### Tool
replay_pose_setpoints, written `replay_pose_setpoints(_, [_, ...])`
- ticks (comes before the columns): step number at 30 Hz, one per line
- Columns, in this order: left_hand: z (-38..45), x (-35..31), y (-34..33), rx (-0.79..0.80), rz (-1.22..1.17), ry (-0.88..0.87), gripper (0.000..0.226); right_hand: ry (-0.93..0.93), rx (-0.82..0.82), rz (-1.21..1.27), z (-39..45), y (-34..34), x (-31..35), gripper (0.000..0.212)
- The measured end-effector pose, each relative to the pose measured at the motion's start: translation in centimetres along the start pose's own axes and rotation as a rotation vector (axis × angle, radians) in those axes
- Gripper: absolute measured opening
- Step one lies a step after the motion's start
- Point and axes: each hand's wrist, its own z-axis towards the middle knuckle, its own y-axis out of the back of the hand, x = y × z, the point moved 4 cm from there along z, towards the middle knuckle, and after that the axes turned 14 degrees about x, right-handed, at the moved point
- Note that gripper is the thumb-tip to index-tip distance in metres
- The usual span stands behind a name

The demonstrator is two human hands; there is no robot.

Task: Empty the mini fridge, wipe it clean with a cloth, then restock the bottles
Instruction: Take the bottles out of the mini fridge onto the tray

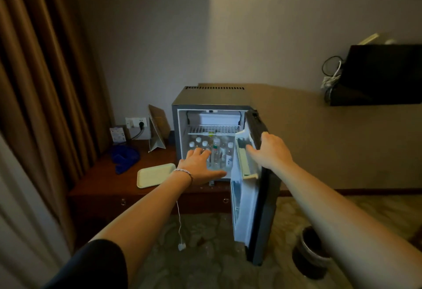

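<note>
Desk-top fridge (180, 104), bottles (215, 151) upright

Hotel room, mini fridge (205, 115) on low desk (109, 181), heavy curtains (45, 72), carpet (205, 254)

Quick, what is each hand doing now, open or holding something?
Left hand: open, reaching toward the bottles.
Right hand: holds the fridge door edge.

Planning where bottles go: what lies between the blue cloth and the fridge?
In the head view, a pale tray on the wooden cabinet.
</note>
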Motion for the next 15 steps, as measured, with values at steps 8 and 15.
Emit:
replay_pose_setpoints(8, [0.4, -0.4, -0.8, -0.054, 0.040, 0.021, 0.097, -0.038, -0.057, -0.246, -0.4, 1.6, -6.4, 0.037])
replay_pose_setpoints(15, [0.8, -0.3, -0.9, -0.054, 0.053, 0.053, 0.090, -0.107, -0.174, -0.443, 0.1, 2.2, -9.6, 0.025])
